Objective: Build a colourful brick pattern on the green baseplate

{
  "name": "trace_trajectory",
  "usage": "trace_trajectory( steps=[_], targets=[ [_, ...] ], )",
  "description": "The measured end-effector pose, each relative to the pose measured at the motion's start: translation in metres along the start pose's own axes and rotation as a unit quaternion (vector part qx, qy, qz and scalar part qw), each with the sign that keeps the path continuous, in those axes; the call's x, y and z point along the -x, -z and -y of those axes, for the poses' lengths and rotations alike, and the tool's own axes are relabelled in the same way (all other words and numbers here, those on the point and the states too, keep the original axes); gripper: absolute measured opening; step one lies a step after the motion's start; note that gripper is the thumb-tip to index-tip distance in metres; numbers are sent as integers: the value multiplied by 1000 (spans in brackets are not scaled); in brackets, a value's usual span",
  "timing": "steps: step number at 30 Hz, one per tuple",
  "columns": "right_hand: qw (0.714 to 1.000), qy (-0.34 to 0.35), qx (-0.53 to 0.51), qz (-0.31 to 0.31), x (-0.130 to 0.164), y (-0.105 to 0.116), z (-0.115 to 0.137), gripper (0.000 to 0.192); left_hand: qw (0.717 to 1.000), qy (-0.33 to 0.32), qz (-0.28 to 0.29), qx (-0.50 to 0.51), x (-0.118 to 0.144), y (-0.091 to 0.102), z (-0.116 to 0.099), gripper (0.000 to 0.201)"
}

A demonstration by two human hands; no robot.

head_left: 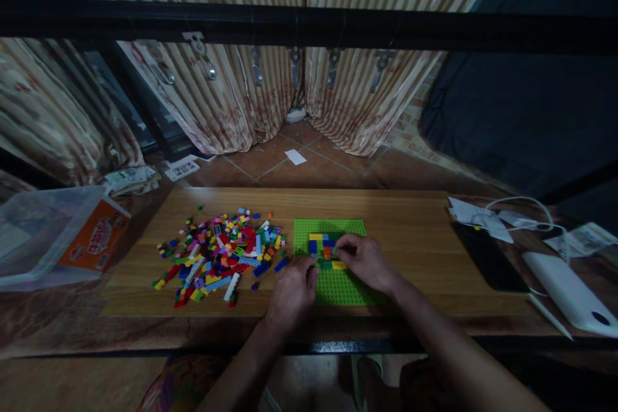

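Observation:
A green building-block baseplate (338, 293) lies on the wooden board, with a low build of toy bricks (326, 250) in yellow, blue, orange and green on it. My left hand (292, 290) rests at the plate's left side, fingers curled together beside the build's near left corner. From the right, my right hand (369, 262) reaches over the plate, thumb and forefinger pinched at the build's right side. Whatever lies between either hand's fingertips is too small and dim to make out. A large heap of loose toy bricks (224, 257) in many colours spreads to the left.
The wooden board (415, 238) carries the plate and heap. At left stands a clear plastic bin (43, 225) with an orange label. On the right are a dark tablet (490, 257), a white stylus (550, 315), a white device (572, 293) and a cable (526, 199).

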State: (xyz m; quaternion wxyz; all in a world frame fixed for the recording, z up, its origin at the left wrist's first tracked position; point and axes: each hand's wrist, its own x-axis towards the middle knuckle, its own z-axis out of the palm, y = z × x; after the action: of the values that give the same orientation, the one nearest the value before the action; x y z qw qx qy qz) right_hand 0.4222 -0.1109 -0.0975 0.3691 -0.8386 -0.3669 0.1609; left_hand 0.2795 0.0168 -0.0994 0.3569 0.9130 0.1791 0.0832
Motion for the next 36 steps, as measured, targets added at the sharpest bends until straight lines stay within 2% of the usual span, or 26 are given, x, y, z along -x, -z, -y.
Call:
trace_trajectory(
  steps=[6, 11, 20, 28, 36],
  targets=[
    [997, -46, -57, 16, -2, 0, 2, 13, 1000, 4, 2, 5, 0, -2, 2, 18],
    [998, -66, -17, 12, -4, -2, 4, 13, 1000, 0, -3, 3, 1, -4, 3, 19],
    [997, -44, 47, 30, -10, -8, 13, 14, 1000, 2, 2, -4, 1, -2, 3, 20],
    [987, -58, 148, 23, -12, -6, 21, 14, 1000, 3, -2, -14, 2, 1, 3, 19],
    [984, -59, 161, 38, -12, -7, 24, 15, 1000, 8, -6, -21, 1, 0, 5, 21]
  ],
)
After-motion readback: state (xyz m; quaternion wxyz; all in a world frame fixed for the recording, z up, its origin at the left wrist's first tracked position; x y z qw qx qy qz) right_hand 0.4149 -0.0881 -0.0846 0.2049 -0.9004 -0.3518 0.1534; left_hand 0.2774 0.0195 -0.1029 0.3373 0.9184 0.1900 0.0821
